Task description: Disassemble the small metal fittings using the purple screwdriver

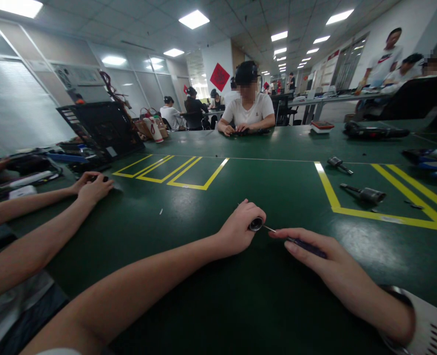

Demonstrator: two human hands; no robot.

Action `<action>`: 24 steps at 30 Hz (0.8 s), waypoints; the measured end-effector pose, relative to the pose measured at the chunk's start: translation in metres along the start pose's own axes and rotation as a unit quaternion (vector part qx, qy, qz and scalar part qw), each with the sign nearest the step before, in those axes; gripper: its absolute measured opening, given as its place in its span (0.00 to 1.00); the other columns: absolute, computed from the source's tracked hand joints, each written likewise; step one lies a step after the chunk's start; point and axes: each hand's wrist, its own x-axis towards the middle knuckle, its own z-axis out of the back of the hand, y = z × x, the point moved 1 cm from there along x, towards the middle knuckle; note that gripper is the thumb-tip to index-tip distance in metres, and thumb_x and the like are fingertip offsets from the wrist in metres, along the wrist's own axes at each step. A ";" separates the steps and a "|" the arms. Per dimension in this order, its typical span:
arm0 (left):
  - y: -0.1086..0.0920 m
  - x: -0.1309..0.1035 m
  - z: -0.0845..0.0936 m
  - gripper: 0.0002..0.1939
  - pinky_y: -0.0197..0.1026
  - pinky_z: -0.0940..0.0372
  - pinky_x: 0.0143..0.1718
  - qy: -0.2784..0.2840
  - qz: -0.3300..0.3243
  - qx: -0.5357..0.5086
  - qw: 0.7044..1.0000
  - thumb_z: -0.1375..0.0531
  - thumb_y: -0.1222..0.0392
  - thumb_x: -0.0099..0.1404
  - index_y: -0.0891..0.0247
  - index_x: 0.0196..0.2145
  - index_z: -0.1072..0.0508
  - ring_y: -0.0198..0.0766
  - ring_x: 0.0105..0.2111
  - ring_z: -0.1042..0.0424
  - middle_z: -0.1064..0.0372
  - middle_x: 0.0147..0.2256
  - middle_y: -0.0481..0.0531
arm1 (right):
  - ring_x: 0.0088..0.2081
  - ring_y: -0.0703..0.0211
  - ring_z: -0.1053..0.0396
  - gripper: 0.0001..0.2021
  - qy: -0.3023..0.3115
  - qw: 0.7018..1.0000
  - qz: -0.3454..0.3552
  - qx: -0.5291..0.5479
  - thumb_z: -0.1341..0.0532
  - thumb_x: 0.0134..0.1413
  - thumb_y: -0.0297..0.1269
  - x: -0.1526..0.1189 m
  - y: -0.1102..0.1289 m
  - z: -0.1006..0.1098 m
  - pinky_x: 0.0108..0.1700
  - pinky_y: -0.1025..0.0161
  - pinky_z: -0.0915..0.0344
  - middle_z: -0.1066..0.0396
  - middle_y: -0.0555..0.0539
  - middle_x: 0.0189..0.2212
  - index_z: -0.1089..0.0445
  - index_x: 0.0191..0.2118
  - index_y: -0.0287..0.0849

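My left hand (241,229) is wrapped round a dark cylindrical part (255,225), whose round open end faces me and to the right. Most of that part is hidden in the fist. In my right hand (314,251) a slim screwdriver (307,246) with a dark purple handle is held between thumb and fingers. Its thin metal shaft points left, and the tip is at the rim of the cylinder's open end; whether it touches cannot be made out. Both hands are over the green table (203,305).
Two dark motor-like parts with shafts (371,195) (335,161) lie by a yellow-taped area (388,217) at right. A power-tool-shaped black object (373,131) and a red-white box (321,127) stand behind. A co-worker's hands (94,187) are at left; another person (246,106) sits opposite.
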 end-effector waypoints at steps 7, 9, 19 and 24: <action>0.002 -0.001 0.000 0.11 0.53 0.56 0.61 0.026 -0.015 -0.005 1.000 0.49 0.76 0.55 0.62 0.32 0.37 0.35 0.39 0.34 0.35 0.33 0.47 | 0.53 0.50 0.34 0.13 0.034 0.984 -0.072 0.159 0.39 0.53 0.47 0.004 -0.003 0.006 0.55 0.51 0.41 0.28 0.49 0.49 0.26 0.43 0.50; 0.002 0.000 0.001 0.12 0.53 0.56 0.62 0.031 -0.018 -0.006 0.999 0.49 0.76 0.54 0.62 0.33 0.37 0.35 0.39 0.34 0.36 0.33 0.47 | 0.52 0.50 0.34 0.13 0.040 0.978 -0.080 0.188 0.39 0.53 0.46 0.004 -0.003 0.006 0.55 0.50 0.41 0.28 0.48 0.49 0.26 0.43 0.50; 0.001 0.000 0.002 0.12 0.49 0.46 0.54 0.033 -0.024 0.015 0.999 0.49 0.77 0.53 0.63 0.32 0.36 0.37 0.38 0.35 0.35 0.33 0.48 | 0.53 0.50 0.35 0.13 0.048 0.985 -0.064 0.152 0.39 0.53 0.46 0.002 -0.006 0.007 0.56 0.51 0.42 0.29 0.50 0.49 0.26 0.44 0.52; 0.002 -0.001 -0.002 0.11 0.43 0.41 0.41 0.002 0.018 0.055 0.998 0.48 0.75 0.55 0.63 0.34 0.36 0.38 0.37 0.36 0.35 0.34 0.50 | 0.52 0.49 0.35 0.14 0.041 0.994 -0.043 0.088 0.40 0.52 0.47 0.004 -0.002 0.005 0.56 0.50 0.43 0.28 0.50 0.48 0.26 0.44 0.53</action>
